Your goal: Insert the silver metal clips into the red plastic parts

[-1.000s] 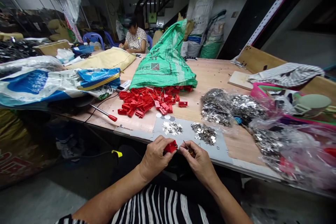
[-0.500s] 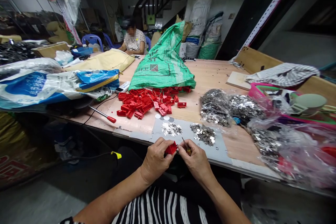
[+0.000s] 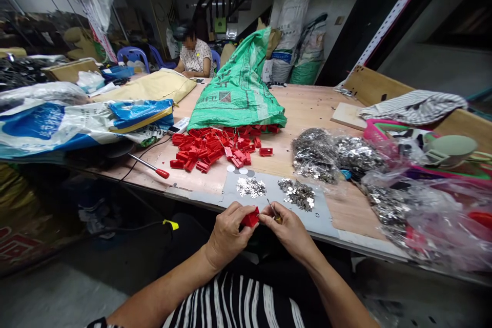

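Note:
Just off the table's front edge, my left hand (image 3: 229,230) grips a red plastic housing (image 3: 251,217) between thumb and fingers. My right hand (image 3: 288,228) is closed around a small screwdriver (image 3: 277,217) with a yellowish handle, its thin shaft pointing up and left. The right thumb and index finger meet at the housing's right end; any small part pinched there is too small to make out. Beyond my hands lie a pile of shiny metal pieces (image 3: 250,187) and a darker metal pile (image 3: 298,195) on a grey sheet (image 3: 326,218).
Many red housings (image 3: 207,147) spill from a green woven sack (image 3: 238,92). Clear bags of metal parts (image 3: 319,156) and a pink basket (image 3: 374,133) stand right. A red-handled lever (image 3: 161,172) juts out left. Another person (image 3: 196,56) sits across the table.
My right thumb and index finger have moved slightly left, up to the red housing's end. The left hand keeps its hold, and the view has shifted a little.

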{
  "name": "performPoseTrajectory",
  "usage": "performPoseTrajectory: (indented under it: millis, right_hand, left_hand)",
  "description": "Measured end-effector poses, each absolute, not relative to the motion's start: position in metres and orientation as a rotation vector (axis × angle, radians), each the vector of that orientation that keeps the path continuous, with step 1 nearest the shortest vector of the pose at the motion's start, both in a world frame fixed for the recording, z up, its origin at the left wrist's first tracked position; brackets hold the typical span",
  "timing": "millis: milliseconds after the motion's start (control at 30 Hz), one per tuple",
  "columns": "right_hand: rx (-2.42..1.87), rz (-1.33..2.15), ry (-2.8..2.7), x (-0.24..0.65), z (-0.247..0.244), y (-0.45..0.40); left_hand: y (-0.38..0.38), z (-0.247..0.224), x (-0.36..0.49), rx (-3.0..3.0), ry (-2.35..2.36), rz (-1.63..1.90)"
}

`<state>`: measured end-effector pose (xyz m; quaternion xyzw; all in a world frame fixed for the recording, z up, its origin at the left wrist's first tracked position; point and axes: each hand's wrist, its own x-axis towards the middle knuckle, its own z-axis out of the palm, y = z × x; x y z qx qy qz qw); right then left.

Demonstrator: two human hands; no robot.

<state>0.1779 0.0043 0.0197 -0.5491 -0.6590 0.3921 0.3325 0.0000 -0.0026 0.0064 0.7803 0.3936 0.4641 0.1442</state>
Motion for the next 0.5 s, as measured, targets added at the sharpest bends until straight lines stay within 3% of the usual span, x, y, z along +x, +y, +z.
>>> performPoseTrajectory:
  millis: [500]
  right_hand:
    - [-1.228,1.344,-1.56,0.185,0.008,0.009]
  left_hand:
    - [-0.008,0.003,0.006,2.221,1.043,1.309]
